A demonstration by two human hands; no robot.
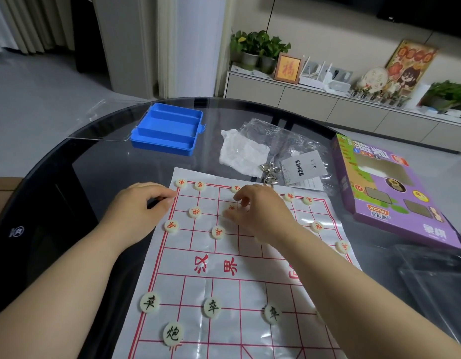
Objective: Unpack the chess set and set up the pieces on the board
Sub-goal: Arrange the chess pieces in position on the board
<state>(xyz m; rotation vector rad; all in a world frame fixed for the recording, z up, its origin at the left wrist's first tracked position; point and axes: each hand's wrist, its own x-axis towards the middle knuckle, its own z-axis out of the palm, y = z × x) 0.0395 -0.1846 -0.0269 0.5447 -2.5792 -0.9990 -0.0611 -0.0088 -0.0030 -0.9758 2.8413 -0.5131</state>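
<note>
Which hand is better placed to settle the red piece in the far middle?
The right hand: its thumb and finger flank that red piece, while the left hand rests at the left edge of the board.

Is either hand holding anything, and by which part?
The right hand seems to pinch a red-marked piece by its rim, between thumb and forefinger. The left hand sits at the left edge of the board; grip unclear.
</note>
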